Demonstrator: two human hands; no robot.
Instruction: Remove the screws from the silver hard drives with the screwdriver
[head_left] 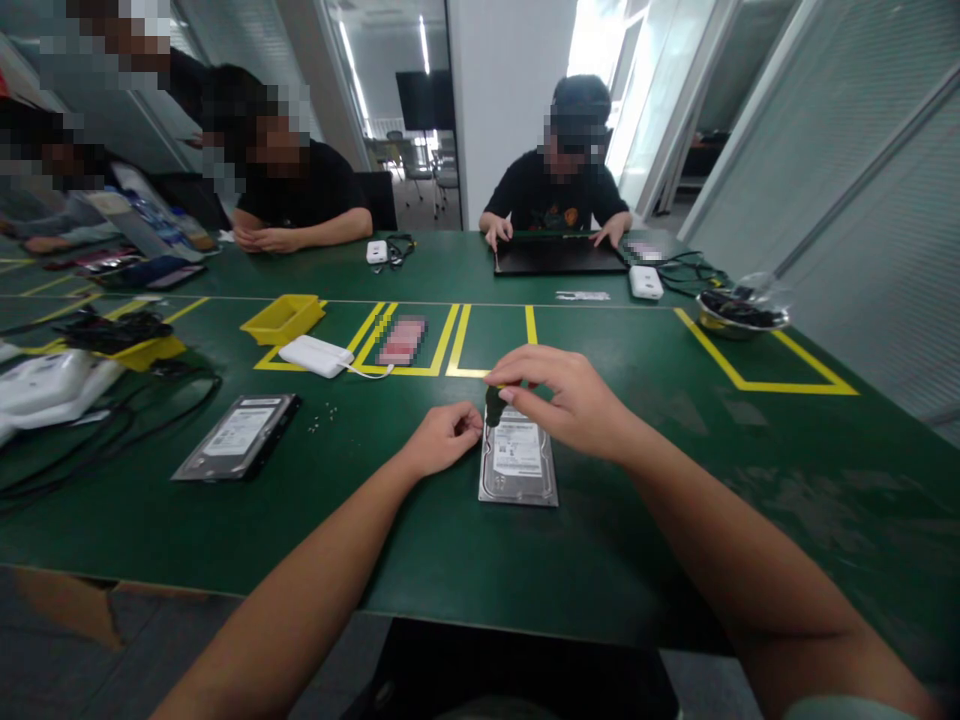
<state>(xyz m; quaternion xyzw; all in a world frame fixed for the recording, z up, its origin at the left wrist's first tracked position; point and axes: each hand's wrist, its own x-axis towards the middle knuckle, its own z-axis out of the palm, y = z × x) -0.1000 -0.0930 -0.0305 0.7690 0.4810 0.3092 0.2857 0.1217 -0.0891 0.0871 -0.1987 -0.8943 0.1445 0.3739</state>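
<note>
We see the fingers of the right hand [566, 395] curled and pressed together around the dark handle of a screwdriver [494, 406], pinching it from above. The screwdriver stands nearly upright, its tip pointing down onto the far left corner of the hard drive [518, 460]. The tip itself is too small for us to see clearly.

The left hand [442, 436] rests on the table just beside the left edge of the hard drive. Its fingers are folded in, and thumb and forefinger are pressed together near the screwdriver shaft; we cannot tell if they pinch something.

The hard drive lies flat on the green table [675, 520], label up, in the middle before us. Its long axis runs away from us, toward the far side of the table, and the short end is nearest to us.

Farther left lies a second hard drive [238, 436], flat, turned at an angle, well apart from the first. Between them some small screws [322, 417] are scattered. Behind are a white box with a cable [315, 355] and a yellow tray [283, 317]. At the right stands a metal bowl [741, 313] inside yellow tape lines. Across the table a person sits at a black laptop [559, 255], and other people sit at the left.
</note>
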